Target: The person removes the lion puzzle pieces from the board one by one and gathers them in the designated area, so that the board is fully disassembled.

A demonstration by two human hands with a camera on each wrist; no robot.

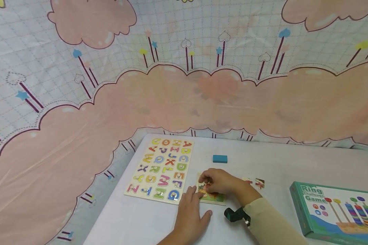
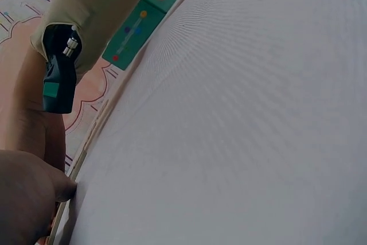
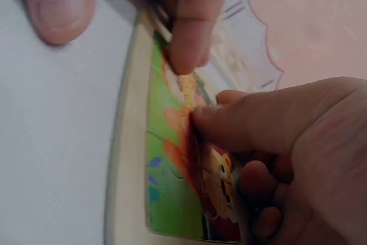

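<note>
Here, the left hand (image 1: 190,212) is unclenched, its fingers reaching the puzzle (image 1: 216,198). The right hand's (image 1: 219,180) bent fingers and thumb touch the puzzle beneath; whether they pinch anything, I cannot tell. Right of them lie pieces (image 1: 259,183); beyond, a block (image 1: 220,159).

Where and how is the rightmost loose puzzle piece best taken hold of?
Probably pinch the rightmost puzzle piece by opposite edges, coming from above and its right: it lies flat on the table, open on that side, while the right forearm and another piece are close on its left.
</note>
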